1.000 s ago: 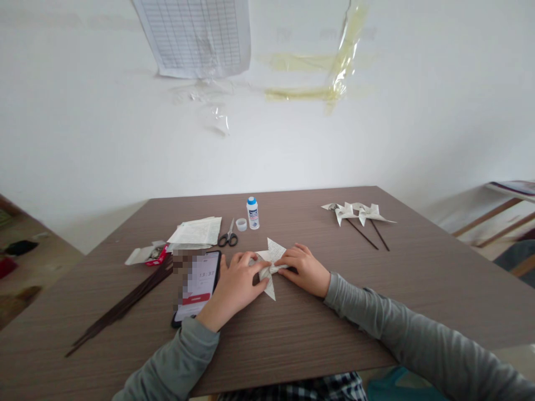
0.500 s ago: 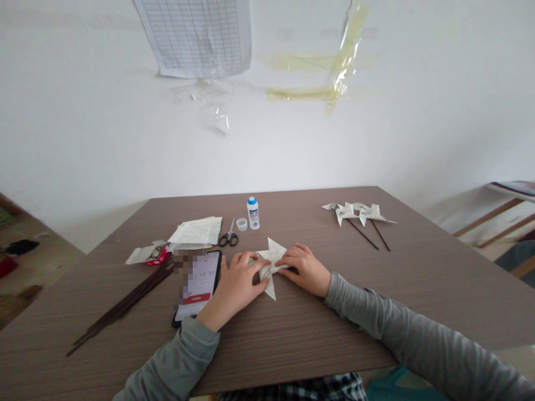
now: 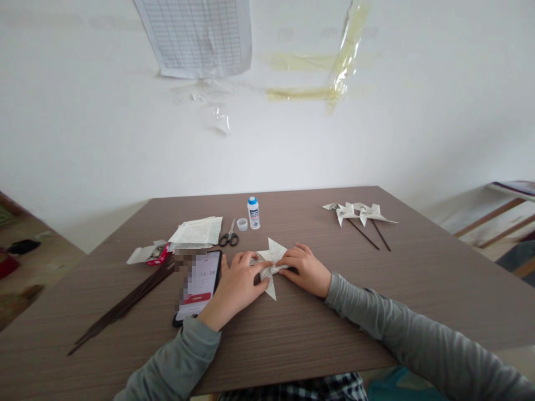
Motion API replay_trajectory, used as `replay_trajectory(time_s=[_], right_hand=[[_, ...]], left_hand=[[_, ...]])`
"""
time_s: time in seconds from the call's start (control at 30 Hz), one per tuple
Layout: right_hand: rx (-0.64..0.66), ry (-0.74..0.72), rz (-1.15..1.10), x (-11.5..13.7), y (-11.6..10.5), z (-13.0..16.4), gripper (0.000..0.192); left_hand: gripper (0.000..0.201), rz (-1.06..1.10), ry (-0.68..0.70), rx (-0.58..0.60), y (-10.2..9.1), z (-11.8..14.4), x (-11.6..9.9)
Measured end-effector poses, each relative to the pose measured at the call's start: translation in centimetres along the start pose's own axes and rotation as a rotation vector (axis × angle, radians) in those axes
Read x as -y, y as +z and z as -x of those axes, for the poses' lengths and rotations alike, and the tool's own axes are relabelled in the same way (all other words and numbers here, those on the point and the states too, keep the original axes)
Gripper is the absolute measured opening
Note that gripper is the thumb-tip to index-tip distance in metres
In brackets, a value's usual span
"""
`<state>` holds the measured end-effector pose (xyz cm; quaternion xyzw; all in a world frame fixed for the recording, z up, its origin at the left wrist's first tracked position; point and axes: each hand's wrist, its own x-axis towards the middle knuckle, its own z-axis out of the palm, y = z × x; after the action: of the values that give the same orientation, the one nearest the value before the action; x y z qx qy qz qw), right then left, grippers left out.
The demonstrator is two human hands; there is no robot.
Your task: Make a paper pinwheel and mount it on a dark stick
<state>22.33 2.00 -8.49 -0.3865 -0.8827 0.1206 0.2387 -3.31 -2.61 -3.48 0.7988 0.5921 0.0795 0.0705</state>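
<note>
A pinwheel [image 3: 272, 252] folded from printed paper lies on the table between my hands, its pointed blades spread out. My left hand [image 3: 239, 278] grips its left side, thumb and fingers closed on the paper near the middle. From the right, my right hand [image 3: 306, 268] pinches the folded paper at the centre and right blade. Fingers cover part of the centre and the left blade. Just left of my left hand lies a phone [image 3: 198, 312] with a lit screen.
Beyond my hands are scissors [image 3: 228, 239], a white cap [image 3: 242, 224] and a glue bottle [image 3: 253, 214]. Stacked paper sheets [image 3: 196, 232], an open red box [image 3: 157, 254] and dark sticks [image 3: 121, 303] lie left. Finished pinwheels [image 3: 346, 213] on sticks rest at the back right of the table [image 3: 317, 340].
Both hands stay nearly still on the pinwheel. The time on the phone screen has advanced by one.
</note>
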Motion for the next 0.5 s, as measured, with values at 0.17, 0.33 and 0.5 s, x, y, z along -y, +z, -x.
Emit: replay_trajectory(time_s=[0.17, 0.33, 0.5], right_hand=[[-0.007, -0.009, 0.001, -0.05, 0.01, 0.01, 0.023], [-0.011, -0.017, 0.014, -0.02, -0.12, 0.07, 0.023], [-0.003, -0.013, 0.023, 0.14, -0.34, 0.05, 0.025]], left_hand=[[0.047, 0.006, 0.014, 0.013, -0.29, -0.03, -0.04], [0.047, -0.004, 0.022, 0.023, -0.26, -0.06, 0.09], [0.044, 0.019, 0.041, -0.006, 0.03, -0.13, 0.45]])
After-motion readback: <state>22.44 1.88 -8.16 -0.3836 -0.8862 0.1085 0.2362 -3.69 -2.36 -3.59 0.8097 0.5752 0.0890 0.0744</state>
